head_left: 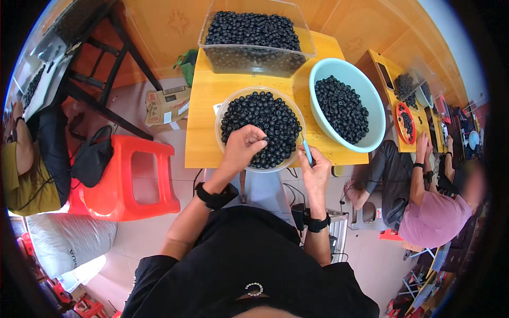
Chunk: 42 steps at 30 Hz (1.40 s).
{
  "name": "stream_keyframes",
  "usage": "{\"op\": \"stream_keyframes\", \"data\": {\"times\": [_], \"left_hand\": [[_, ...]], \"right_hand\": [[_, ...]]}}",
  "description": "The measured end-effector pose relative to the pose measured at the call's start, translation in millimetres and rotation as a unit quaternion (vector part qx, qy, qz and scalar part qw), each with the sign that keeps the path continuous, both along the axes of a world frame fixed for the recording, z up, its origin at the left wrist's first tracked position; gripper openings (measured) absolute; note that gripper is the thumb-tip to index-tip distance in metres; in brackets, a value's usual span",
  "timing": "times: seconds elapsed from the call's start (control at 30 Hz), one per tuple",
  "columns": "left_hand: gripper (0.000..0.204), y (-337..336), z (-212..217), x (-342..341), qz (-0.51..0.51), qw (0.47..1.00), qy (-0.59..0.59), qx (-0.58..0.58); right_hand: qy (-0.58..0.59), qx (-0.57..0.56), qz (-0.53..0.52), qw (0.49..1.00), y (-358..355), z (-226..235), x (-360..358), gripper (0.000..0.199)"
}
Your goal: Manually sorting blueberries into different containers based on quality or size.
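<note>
At the centre of the frame, the left hand (243, 144) reaches into the clear round bowl (222, 108) of dark round berries (262, 119), its grip pinched on one at the near rim, within easy reach. The right hand (315, 168), lower right of the bowl, clenches a thin blue tool (307, 152), tip up. A pale blue basin (371, 95) of berries sits to the right on the yellow counter (204, 114).

Yellow table (207, 114): clear bowl (220, 114), teal basin (379, 119), tub (257, 58).

Glossy black beads (265, 119), clear plastic bowl (220, 114), smooth yellow wooden table (204, 106).
</note>
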<state>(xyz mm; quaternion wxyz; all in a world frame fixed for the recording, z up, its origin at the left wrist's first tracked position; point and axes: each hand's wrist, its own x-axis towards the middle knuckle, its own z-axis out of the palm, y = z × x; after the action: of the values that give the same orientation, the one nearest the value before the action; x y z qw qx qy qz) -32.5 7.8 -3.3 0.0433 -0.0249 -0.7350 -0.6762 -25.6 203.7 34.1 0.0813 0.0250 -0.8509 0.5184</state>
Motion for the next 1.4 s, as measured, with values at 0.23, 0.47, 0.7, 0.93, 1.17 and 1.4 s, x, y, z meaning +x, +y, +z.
{"op": "stream_keyframes", "data": {"times": [0.23,0.47,0.7,0.93,1.17,1.4], "left_hand": [[0.020,-18.3,16.8,8.9,-0.094,0.863,-0.181,0.463],[0.013,-19.8,7.0,14.5,-0.153,0.790,-0.202,0.558],[0.013,-19.7,2.3,18.7,-0.160,0.783,-0.200,0.567],[0.014,-20.1,5.1,21.1,-0.163,0.793,-0.192,0.554],[0.014,-20.4,8.4,22.8,-0.168,0.793,-0.191,0.553],[0.015,-22.8,13.4,25.2,-0.184,0.787,-0.185,0.559]], "right_hand": [[-0.019,-0.047,0.094,0.994,-16.5,9.7,5.2,0.021],[0.066,0.036,0.165,0.983,-34.9,23.4,9.8,0.017],[0.108,0.112,0.201,0.967,-40.4,32.1,12.7,0.017],[0.110,0.143,0.202,0.963,-39.2,32.8,12.3,0.018],[0.118,0.150,0.202,0.961,-36.9,30.6,11.1,0.019],[0.172,0.153,0.181,0.956,-33.1,20.2,1.9,0.019]]}}
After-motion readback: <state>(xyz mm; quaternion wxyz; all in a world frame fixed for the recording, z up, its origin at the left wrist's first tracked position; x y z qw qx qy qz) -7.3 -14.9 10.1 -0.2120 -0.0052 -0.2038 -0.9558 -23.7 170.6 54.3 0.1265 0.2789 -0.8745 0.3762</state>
